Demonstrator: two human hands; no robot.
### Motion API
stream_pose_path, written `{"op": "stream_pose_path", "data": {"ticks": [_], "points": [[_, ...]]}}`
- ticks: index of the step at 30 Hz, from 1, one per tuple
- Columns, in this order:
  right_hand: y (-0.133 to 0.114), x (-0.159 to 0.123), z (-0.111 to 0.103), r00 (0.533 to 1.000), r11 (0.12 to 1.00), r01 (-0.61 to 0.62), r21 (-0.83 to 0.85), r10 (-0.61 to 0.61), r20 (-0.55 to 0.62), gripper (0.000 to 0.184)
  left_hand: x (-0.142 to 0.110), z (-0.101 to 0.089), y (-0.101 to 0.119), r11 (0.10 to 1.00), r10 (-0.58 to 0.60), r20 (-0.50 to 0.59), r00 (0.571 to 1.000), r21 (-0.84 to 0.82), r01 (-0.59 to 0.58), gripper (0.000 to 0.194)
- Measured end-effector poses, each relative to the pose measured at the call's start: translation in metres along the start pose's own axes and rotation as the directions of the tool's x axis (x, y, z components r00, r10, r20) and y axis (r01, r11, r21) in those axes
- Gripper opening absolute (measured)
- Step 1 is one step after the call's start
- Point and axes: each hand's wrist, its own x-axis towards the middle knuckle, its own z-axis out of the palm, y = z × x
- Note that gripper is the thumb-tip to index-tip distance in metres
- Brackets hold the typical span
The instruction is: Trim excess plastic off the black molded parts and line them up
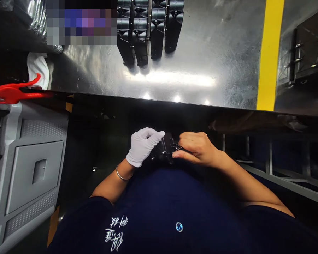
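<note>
Close to my body, below the table edge, a small black plastic part (pixel 168 144) is held between both hands. My left hand (pixel 145 145), in a white glove, pinches it from the left with thumb and fingers. From the right, my bare right hand (pixel 197 148) has its fingers curled and thumb pressed in at the part's side. The part's dark detail blends into the background, with a few shiny spots on it. Whether my right hand also holds a small tool cannot be made out.
Rows of black plastic parts (pixel 157 31) stand on the metal table (pixel 201 53). Yellow tape (pixel 270 56) crosses it at right, beside another dark part (pixel 311 49). At left are a grey plastic crate (pixel 35 173), a red-handled tool (pixel 13 92) and a white cloth (pixel 39 68).
</note>
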Motion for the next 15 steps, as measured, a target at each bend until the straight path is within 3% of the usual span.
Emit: {"op": "stream_pose_path", "data": {"ticks": [8, 15], "points": [[0.0, -0.002, 0.004, 1.0, 0.994, -0.002, -0.113, -0.001, -0.029, 0.044, 0.0, 0.001, 0.001, 1.0, -0.027, -0.036, 0.999, -0.004, 0.026, 0.034], [0.004, -0.006, 0.014, 0.975, 0.94, -0.051, -0.337, -0.027, -0.222, 0.044, -0.002, 0.012, 0.005, 0.982, -0.167, -0.084, 0.982, -0.107, 0.157, 0.044]]}}
